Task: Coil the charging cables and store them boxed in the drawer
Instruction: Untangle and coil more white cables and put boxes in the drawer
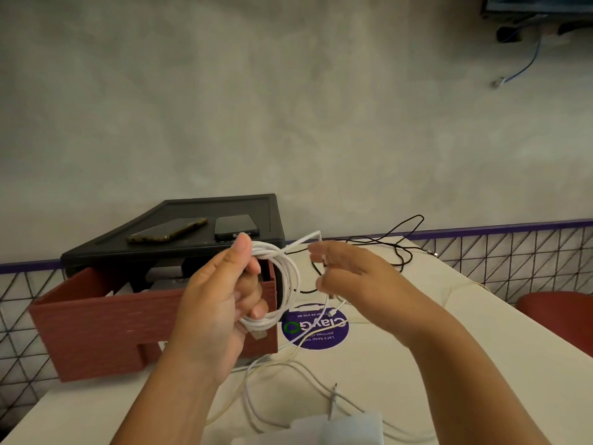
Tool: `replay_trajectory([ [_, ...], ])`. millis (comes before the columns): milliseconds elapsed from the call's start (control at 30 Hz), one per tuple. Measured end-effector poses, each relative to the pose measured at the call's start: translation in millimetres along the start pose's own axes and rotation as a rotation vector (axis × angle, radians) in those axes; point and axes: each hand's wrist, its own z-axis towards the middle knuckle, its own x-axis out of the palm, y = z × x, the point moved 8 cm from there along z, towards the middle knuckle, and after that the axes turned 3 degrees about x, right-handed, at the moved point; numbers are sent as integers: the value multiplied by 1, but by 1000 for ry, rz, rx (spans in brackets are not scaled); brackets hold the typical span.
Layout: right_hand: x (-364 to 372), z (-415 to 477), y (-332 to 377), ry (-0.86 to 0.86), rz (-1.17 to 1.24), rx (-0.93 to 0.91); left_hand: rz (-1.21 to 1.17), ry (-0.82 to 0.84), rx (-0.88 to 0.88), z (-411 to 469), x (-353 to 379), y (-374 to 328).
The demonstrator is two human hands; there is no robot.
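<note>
My left hand grips a coil of white charging cable, thumb on top and fingers curled through the loops. The cable's free end runs up and right to my right hand, which pinches it between fingertips near the tip. A loose black cable lies on the white table behind my right hand. More loose white cables trail over the table below my hands. A red drawer box stands open at the left under a black unit.
Two phones lie on top of the black unit. A round purple sticker is on the table. A pale box or pouch sits at the near edge. A wire mesh fence borders the table; a red chair is at right.
</note>
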Motion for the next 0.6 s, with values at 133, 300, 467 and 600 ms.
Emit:
replay_trajectory([
  [133, 21, 5, 6, 134, 525, -25, -102, 1, 34, -1, 4, -3],
  [300, 33, 3, 23, 168, 913, -89, -87, 62, 53, -8, 17, 4],
  [467, 28, 6, 14, 68, 1012, -20, 21, 68, 167, -8, 18, -4],
  [600, 28, 3, 14, -25, 915, -2, 130, 120, 273, -13, 28, -10],
])
